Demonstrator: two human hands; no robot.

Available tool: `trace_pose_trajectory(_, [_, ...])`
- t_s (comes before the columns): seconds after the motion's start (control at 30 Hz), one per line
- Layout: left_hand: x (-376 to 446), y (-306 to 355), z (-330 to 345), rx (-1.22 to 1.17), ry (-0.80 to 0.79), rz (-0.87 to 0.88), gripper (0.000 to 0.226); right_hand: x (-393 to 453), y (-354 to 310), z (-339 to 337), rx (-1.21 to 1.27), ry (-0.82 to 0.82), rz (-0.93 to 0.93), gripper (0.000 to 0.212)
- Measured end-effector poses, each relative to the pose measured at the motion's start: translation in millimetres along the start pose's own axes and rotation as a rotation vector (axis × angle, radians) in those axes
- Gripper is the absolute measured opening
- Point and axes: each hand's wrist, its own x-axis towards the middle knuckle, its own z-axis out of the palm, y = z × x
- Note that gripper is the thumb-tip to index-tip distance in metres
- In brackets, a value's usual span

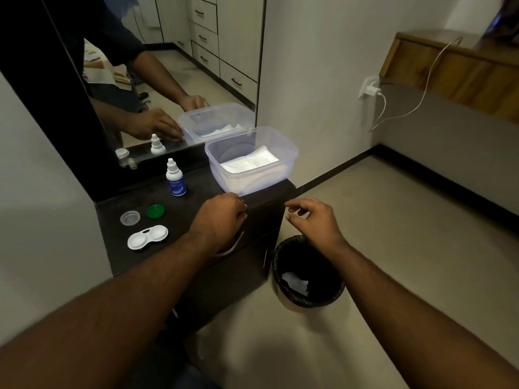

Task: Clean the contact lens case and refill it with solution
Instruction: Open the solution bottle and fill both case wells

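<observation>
A white contact lens case (147, 237) lies open on the dark cabinet top (193, 203), both wells uncapped. Its two caps lie behind it: a clear one (130, 218) and a green one (155, 211). A small solution bottle (175, 178) with a white cap and blue label stands upright further back. My left hand (219, 217) hovers over the cabinet's right part, fingers loosely curled, holding nothing that I can see. My right hand (311, 220) hangs in the air past the cabinet's right edge, above the bin, fingers relaxed and empty.
A clear plastic tub (289, 153) with white tissues stands at the cabinet's back right corner. A mirror (168, 80) rises behind the cabinet. A black-lined bin (280, 262) with a white scrap inside stands on the floor to the right. A charger and cable (373, 91) hang on the wall.
</observation>
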Motion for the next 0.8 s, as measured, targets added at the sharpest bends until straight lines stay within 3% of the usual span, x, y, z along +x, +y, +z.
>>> trace_pose_trajectory(0.2, [-16.3, -6.0, -19.5, 0.066, -0.049, -0.144, 0.02, -0.8, -54.4, 14.0, 0.073, -0.027, -0.17, 0.026])
trace_pose_trajectory(0.4, [-57.4, -41.6, -49.1, 0.013, 0.176, -0.154, 0.016, -1.4, -102.6, 49.1, 0.136, -0.093, -0.225, 0.028])
trace_pose_trajectory(0.63, [-67.7, -75.3, -81.0, -0.39, 0.518, -0.386, 0.009, 10.6, -142.6, 111.5, 0.328, -0.162, -0.009, 0.038])
trace_pose_trajectory(0.8, [-47.2, -94.2, -83.7, -0.514, 0.51, -0.441, 0.028, 38.7, -148.7, 142.0, 0.477, -0.145, 0.16, 0.067])
